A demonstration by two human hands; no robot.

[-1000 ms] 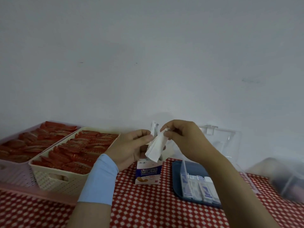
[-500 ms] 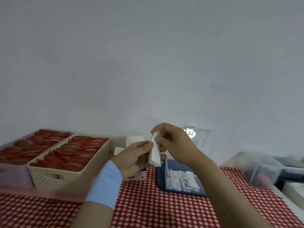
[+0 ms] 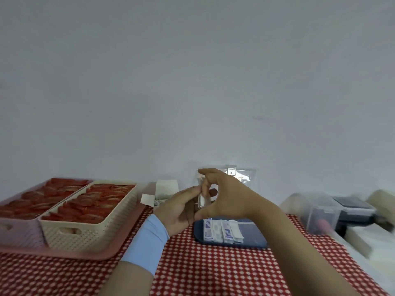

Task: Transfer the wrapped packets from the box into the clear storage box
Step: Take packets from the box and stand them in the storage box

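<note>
Right hand [image 3: 228,197] looser than before, together with left hand [image 3: 177,212] around one packet bundle [image 3: 202,201]; four packets [image 3: 222,230] in clear storage box [image 3: 252,233].

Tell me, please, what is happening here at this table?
A person holds a small bundle of wrapped packets between the left hand and the right hand, above the clear storage box. In its left end four packets already stand in a row. The opened cardboard box sits behind the left hand, by the wall.
</note>
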